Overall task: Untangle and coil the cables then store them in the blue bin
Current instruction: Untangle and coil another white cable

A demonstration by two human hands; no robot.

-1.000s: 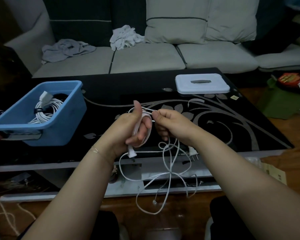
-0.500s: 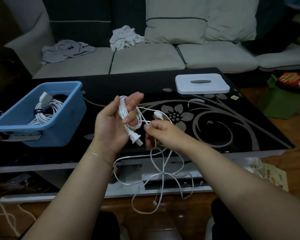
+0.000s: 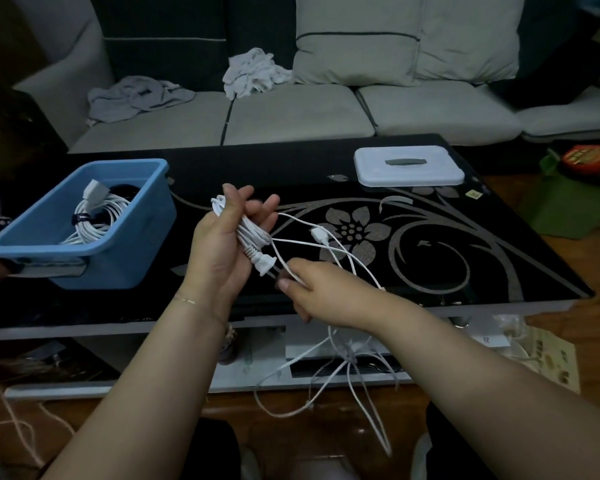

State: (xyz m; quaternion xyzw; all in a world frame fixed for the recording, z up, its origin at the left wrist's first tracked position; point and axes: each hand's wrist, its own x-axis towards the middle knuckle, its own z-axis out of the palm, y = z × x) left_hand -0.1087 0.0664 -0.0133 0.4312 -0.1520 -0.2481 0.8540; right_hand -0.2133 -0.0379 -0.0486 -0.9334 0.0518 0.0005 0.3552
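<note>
A thin white cable [image 3: 291, 241] is seen partly gathered into a small bundle of loops, with the remainder trailing in loose, crossed strands below the counter [image 3: 326, 168] edge toward the wooden floor [image 3: 326, 441]. A two-pin plug [image 3: 264, 264] with a ribbed strain relief hangs from the bottom of the bundle, and a small white connector [image 3: 319, 234] is carried on a strand to the right of it. The bundle is held in the left hand [image 3: 227, 244], palm turned toward the camera, with the fingers only loosely curled round the loops and their tips extended upward. A strand of the same cable is pinched in the right hand [image 3: 317, 289], whose fingers are closed round it just below and to the right of the plug. The blue bin [image 3: 118, 251], of smooth moulded plastic with a rolled rim, is set on the left part of the counter; a coiled white cable [image 3: 96, 218] bound by a dark strap is already lying in it. The counter top is of glossy black glass printed with a silvery floral pattern. A flat white plastic lid [image 3: 407, 166] with a grey recessed handle is resting on its far right part. Crumpled cloths [image 3: 253, 72] are lying on the grey fabric sofa [image 3: 291, 112] behind.
</note>
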